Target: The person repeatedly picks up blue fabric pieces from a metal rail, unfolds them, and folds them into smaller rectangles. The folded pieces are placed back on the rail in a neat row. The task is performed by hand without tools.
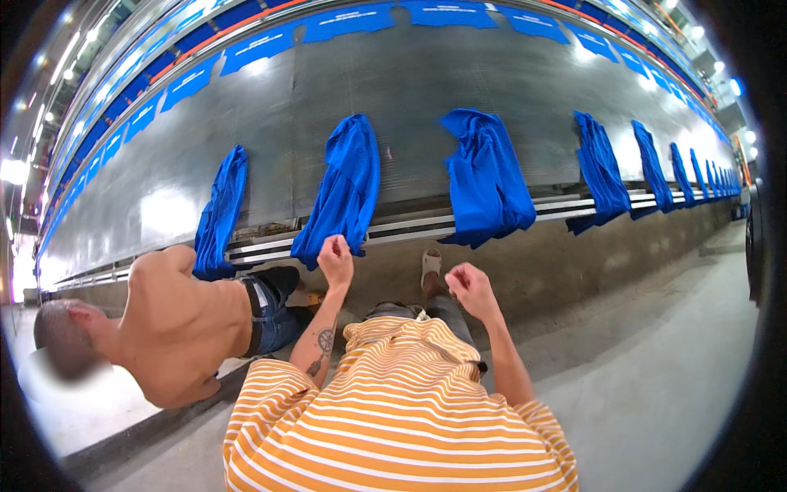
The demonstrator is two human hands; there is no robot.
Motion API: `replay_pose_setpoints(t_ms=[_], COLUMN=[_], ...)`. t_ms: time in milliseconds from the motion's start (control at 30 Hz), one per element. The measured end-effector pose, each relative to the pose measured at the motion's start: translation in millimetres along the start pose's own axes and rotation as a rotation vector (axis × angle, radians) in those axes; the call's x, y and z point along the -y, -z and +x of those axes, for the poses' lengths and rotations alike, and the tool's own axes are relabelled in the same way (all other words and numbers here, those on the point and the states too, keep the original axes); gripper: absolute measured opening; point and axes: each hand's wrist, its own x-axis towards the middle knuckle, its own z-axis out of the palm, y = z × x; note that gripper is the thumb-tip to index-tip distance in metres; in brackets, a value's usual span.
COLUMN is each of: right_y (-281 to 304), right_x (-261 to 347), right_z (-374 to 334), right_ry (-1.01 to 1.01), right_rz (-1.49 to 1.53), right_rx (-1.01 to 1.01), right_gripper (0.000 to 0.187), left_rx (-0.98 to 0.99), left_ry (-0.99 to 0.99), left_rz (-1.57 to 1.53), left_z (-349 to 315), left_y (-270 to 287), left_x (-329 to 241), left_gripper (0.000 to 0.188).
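Observation:
My left hand [335,262] is raised with its fingers curled together, in front of the lower end of a blue cloth piece [348,176]. I see nothing in its fingers, and I cannot tell whether they touch the fabric. My right hand [473,291] hangs in the air over the floor, fingers bent inward and closed, with nothing visible in them. The nearest fabric to it is a second blue cloth piece [485,176], which lies rumpled over the table edge, apart from the hand.
A long grey table [410,74] runs across, with a metal rail [410,230] along its near edge. More blue cloths [221,213] drape over it in a row. Flat blue pieces [348,20] line its far side. A shirtless person [184,320] sits at my left.

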Motion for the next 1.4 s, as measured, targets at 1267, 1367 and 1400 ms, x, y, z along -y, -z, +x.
replay_pose_setpoints(t_ms=[1267, 1367, 1400], right_y=[-93.6, -98.4, -100.1], right_x=[4.4, 11.7, 9.2], right_z=[185.7, 180.4, 183.6], right_ry=[-0.238, -0.5, -0.592], right_rz=[1.109, 1.221, 1.207], right_rx=[-0.237, -0.134, -0.055], right_gripper=[0.033, 0.04, 0.042], left_rx=[0.604, 0.568, 0.588], left_ry=[0.885, 0.996, 1.059], left_rz=[-1.251, -1.294, -1.221], left_z=[155.6, 133.0, 127.7], left_y=[70.9, 66.8, 67.0], left_x=[84.5, 81.6, 80.1], left_gripper=[0.059, 0.065, 0.065])
